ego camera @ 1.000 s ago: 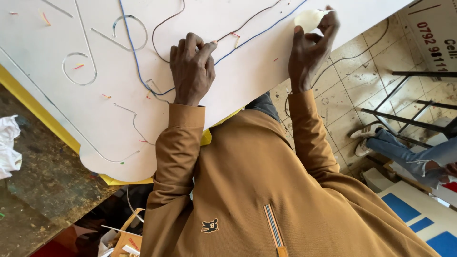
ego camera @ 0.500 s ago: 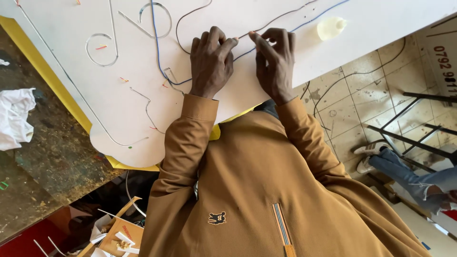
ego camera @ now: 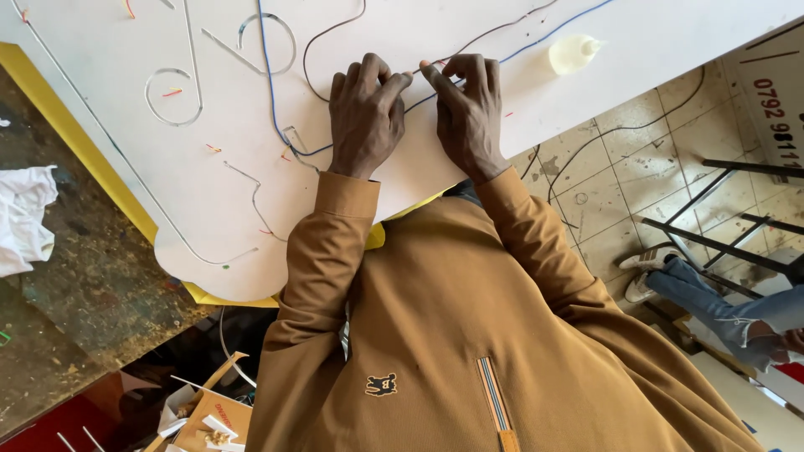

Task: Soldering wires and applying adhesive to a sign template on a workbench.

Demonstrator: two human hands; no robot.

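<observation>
White sign [ego camera: 775,100] at right edge; brown carton [ego camera: 213,414], perhaps open, bottom-left.

Both grips side by side on a board, over a wire.

The left grip [ego camera: 366,113] and right grip [ego camera: 466,109] rest on the board [ego camera: 519,100], fingertips nearly meeting on the wire [ego camera: 536,40] that runs across it. A small bottle [ego camera: 572,53] lies on the board to the right of the right grip. A cut loop [ego camera: 172,96] sits well left of the left grip. The board lies on a surface [ego camera: 75,276], where a cloth [ego camera: 23,218] lies far to the left.
</observation>
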